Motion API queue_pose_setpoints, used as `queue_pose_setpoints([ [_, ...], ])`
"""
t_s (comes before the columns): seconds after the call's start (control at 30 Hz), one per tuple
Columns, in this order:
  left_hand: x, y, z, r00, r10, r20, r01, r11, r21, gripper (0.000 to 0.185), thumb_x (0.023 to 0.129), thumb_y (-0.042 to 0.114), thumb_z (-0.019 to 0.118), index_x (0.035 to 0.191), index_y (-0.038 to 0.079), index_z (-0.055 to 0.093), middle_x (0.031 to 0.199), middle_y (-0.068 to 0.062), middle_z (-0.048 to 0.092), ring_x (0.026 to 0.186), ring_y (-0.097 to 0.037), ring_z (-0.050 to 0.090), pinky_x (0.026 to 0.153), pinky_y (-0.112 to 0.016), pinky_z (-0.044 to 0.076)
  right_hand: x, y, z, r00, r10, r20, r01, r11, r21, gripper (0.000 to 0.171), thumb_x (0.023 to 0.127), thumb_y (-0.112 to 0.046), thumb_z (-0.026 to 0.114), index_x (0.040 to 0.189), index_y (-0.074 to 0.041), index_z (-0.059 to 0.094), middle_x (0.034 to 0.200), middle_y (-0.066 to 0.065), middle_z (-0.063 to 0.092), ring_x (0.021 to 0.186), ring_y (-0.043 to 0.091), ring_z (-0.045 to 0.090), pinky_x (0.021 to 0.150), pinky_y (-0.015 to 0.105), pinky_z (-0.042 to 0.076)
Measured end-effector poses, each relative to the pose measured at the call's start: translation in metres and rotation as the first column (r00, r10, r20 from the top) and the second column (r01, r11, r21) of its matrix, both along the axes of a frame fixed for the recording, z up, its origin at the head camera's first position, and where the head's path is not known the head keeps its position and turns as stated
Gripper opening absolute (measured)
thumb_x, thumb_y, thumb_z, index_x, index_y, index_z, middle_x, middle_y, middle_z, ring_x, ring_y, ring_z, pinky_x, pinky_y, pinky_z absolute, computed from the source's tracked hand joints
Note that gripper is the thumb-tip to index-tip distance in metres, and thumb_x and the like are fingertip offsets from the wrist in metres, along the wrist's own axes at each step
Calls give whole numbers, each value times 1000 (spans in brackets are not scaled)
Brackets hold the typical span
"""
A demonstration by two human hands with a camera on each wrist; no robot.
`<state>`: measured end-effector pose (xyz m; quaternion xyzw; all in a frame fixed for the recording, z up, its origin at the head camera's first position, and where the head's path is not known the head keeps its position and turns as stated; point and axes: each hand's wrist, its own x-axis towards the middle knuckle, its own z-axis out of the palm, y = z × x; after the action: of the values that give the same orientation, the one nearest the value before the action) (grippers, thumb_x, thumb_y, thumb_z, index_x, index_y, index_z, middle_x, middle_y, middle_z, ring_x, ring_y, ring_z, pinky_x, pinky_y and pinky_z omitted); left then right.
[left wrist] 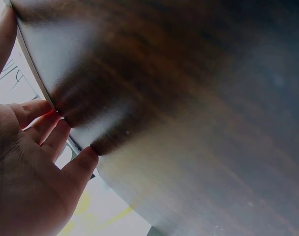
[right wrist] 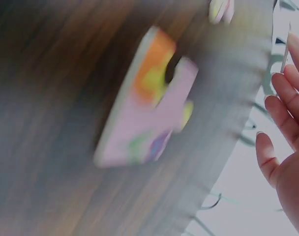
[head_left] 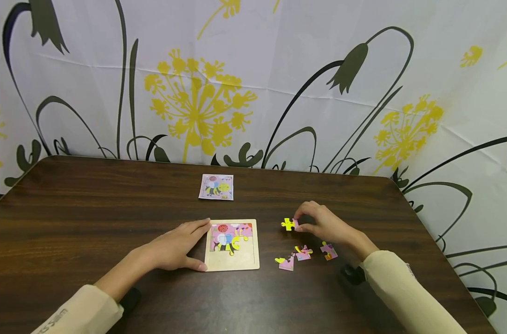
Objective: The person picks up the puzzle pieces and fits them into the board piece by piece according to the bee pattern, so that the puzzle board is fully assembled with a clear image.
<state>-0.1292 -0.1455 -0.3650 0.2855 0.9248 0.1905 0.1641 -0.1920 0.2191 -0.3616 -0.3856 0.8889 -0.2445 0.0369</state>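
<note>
Pinching yellow-and-pink puzzle piece (head_left: 288, 225) between thumb and fingers of right hand (head_left: 329, 225), out right from far-right corner of wooden tray (head_left: 245, 260) (on or just above tabletop (head_left: 90, 199), can't tell which). Touching tray's left edge with left hand (head_left: 176, 247), fingers loosely extended, fingertips at far-left corner, thumb at near-left. Got joined pieces (head_left: 223, 239) along tray's far rim, three loose pieces (head_left: 303, 254) beyond its right edge, picture card (head_left: 216, 187) near tabletop's far edge.
</note>
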Motion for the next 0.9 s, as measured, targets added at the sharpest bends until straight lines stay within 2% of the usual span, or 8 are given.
queue_pose_setpoints([
  [0.2,0,0,0,1000,-3,-4,3,1000,4,91,75,47,69,139,-4,30,145,-18,24,130,-40,24,99,-56,26,5,-30,4,999,39,9,-39,998,44,18,82,-17,69,96,-10,61,96,-2,57,97,18,49,85,47,35],
  [0.67,-1,0,-1,1000,-3,-4,3,1000,-6,91,76,48,68,140,-3,29,146,-18,23,130,-39,24,99,-56,26,16,-78,-4,994,81,77,-87,993,80,21,83,-20,69,99,-10,61,99,-2,56,100,16,47,85,41,34],
  [0.9,-1,0,-1,1000,-3,4,3,1000,-10,91,76,48,69,140,-3,28,146,-18,23,130,-39,24,99,-55,26,21,-91,-8,993,97,65,-102,991,87,21,82,-21,69,98,-10,61,97,-2,55,98,14,47,80,33,33],
])
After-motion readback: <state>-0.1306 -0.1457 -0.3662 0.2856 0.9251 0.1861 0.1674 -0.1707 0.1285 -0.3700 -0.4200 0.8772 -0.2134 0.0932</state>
